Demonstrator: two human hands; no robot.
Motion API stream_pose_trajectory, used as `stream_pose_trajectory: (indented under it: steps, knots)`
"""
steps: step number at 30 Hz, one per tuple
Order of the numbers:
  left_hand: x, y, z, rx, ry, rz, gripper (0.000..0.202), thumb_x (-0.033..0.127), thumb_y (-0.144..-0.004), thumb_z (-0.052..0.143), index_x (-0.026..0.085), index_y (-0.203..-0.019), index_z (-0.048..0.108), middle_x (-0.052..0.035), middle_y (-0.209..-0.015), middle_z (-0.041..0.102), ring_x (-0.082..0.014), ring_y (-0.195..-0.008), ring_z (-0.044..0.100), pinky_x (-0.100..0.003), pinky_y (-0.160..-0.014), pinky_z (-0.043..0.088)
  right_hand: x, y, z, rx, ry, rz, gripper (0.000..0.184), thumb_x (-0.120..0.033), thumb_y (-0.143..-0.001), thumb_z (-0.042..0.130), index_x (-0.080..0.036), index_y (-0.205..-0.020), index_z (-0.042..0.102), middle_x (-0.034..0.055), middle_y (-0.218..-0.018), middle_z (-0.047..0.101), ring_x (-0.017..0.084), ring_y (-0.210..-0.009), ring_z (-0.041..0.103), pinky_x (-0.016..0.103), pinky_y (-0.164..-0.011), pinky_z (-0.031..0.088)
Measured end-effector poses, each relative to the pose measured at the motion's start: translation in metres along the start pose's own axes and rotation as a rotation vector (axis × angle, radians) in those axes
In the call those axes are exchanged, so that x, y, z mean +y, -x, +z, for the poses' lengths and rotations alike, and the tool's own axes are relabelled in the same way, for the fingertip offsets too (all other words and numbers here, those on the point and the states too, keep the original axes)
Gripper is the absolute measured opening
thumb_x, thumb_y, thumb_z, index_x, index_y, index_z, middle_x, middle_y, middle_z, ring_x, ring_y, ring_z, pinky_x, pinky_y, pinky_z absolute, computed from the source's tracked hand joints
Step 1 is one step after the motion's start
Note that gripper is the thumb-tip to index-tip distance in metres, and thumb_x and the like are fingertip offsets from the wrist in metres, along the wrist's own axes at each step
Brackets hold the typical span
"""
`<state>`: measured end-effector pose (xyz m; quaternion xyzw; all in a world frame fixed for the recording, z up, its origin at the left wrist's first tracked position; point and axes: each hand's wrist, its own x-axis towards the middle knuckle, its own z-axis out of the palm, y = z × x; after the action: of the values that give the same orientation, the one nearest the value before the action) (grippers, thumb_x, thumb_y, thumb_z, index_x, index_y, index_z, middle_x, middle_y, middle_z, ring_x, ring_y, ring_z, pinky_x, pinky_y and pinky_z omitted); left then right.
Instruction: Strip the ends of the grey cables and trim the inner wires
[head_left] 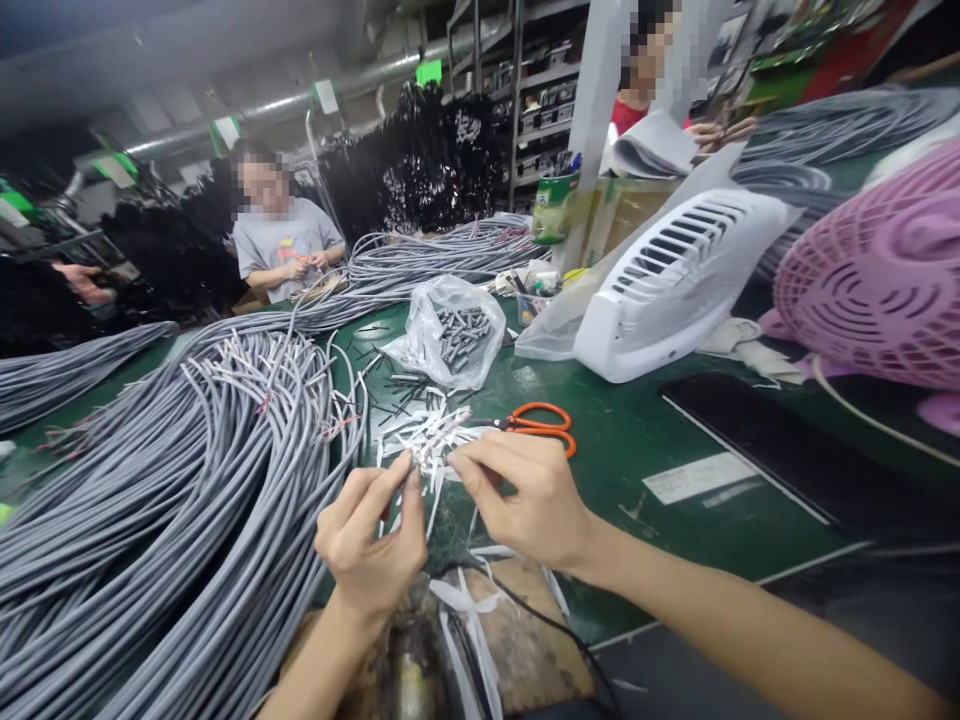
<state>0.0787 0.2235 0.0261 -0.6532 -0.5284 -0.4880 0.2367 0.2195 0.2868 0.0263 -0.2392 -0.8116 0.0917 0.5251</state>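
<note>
My left hand [375, 525] is closed in a pinch, thumb and forefinger nearly together in front of a pile of white strips [431, 430]. My right hand [525, 495] pinches too, its fingertips at the right side of the same pile. What either hand holds is too small to make out. Orange-handled scissors [541, 418] lie just beyond my right hand. A clear plastic bag [450, 330] of short dark grey tubes stands behind the pile, with thin black pieces scattered beside it.
Coiled grey cables [225, 500] fill the left side of the green table [600, 430]. To the right are a white fan-like appliance [667, 280], a pink fan [877, 270] and a black flat device [757, 450]. Two people [289, 240] sit or stand across the table.
</note>
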Motion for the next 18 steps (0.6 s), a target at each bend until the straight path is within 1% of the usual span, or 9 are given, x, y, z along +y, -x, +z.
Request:
stream_pose_trajectory:
  steps: [2,7,13,18]
  knots:
    - [-0.0004,0.0006,-0.0002,0.001,-0.014,0.017,0.024,0.003,-0.07,0.064,0.015,-0.09,0.067,-0.0009,-0.064,0.062,-0.0074,-0.049,0.052,-0.019,-0.046,0.04,0.0,0.0005,-0.001,0.039,0.019,-0.023,0.022,-0.015,-0.084,0.049,-0.012,-0.067,0.062,0.0014,-0.053,0.057,0.008,-0.045,0.047,0.021,-0.051,0.036]
    - [0.0004,0.0008,0.0004,-0.01,-0.039,0.015,0.024,0.004,-0.069,0.065,0.015,-0.09,0.068,-0.0007,-0.063,0.062,-0.0073,-0.048,0.052,-0.019,-0.046,0.041,-0.0007,0.0022,-0.0006,-0.003,0.051,-0.064,0.024,-0.017,-0.086,0.049,-0.014,-0.066,0.062,0.0021,-0.057,0.061,0.01,-0.052,0.054,0.021,-0.054,0.039]
    - [0.0025,-0.0009,0.0013,-0.014,-0.031,0.02,0.022,0.004,-0.07,0.064,0.015,-0.089,0.068,-0.0005,-0.062,0.063,-0.0078,-0.048,0.054,-0.019,-0.046,0.041,-0.0024,0.0028,0.0009,-0.001,0.095,-0.043,0.027,-0.018,-0.088,0.047,-0.014,-0.066,0.063,0.0016,-0.055,0.06,0.01,-0.05,0.052,0.021,-0.053,0.037]
    - [0.0035,-0.0015,0.0021,-0.004,-0.032,0.056,0.021,0.002,-0.069,0.065,0.012,-0.088,0.067,-0.0014,-0.063,0.063,-0.0072,-0.051,0.055,-0.018,-0.049,0.043,-0.0024,0.0034,0.0025,0.007,0.109,-0.054,0.029,-0.018,-0.089,0.045,-0.014,-0.065,0.062,0.0009,-0.054,0.06,0.01,-0.05,0.052,0.021,-0.052,0.036]
